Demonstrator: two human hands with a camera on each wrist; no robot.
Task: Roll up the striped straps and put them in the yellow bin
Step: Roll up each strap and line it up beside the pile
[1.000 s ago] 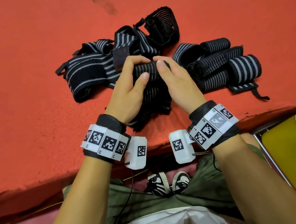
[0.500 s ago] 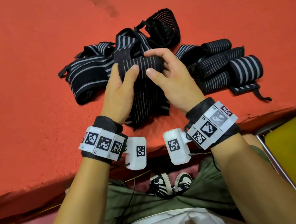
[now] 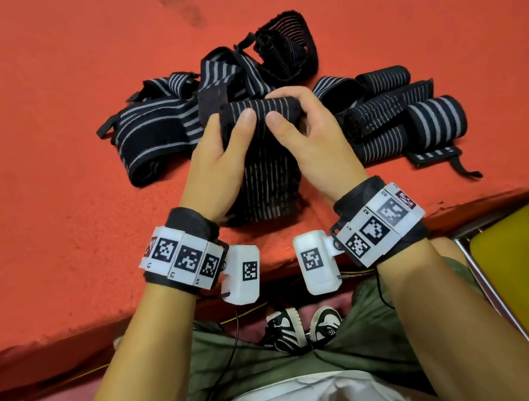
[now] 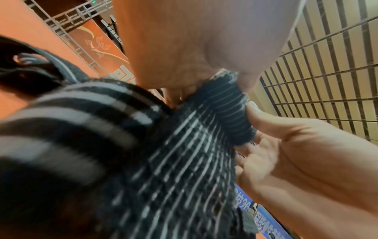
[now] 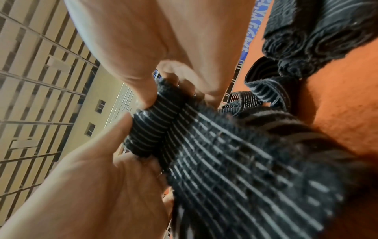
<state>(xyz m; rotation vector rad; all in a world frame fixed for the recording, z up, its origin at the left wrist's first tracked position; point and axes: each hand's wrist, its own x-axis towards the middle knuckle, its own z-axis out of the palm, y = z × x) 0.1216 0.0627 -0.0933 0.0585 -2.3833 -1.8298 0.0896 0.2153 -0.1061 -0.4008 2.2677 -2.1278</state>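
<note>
A black strap with thin grey stripes (image 3: 267, 182) lies flat on the red table, and its far end is wound into a small roll (image 3: 259, 109). My left hand (image 3: 230, 126) grips the roll's left end, thumb on the near side. My right hand (image 3: 279, 107) grips the right end with its fingers curled over the top. The left wrist view shows the roll (image 4: 229, 110) pinched between both hands. The right wrist view shows the same roll (image 5: 151, 126). The yellow bin (image 3: 528, 279) stands low at the right, beside my right forearm.
A tangle of loose striped straps (image 3: 159, 137) lies behind and left of my hands. Several rolled straps (image 3: 416, 117) lie to the right. The table's front edge (image 3: 69, 335) runs just under my wrists. My legs and shoes (image 3: 304, 329) are below.
Both hands have moved the roll a little away from me. The strap's tail, bunched a second ago, now lies flat. My right fingers have curled over the top of the roll.
</note>
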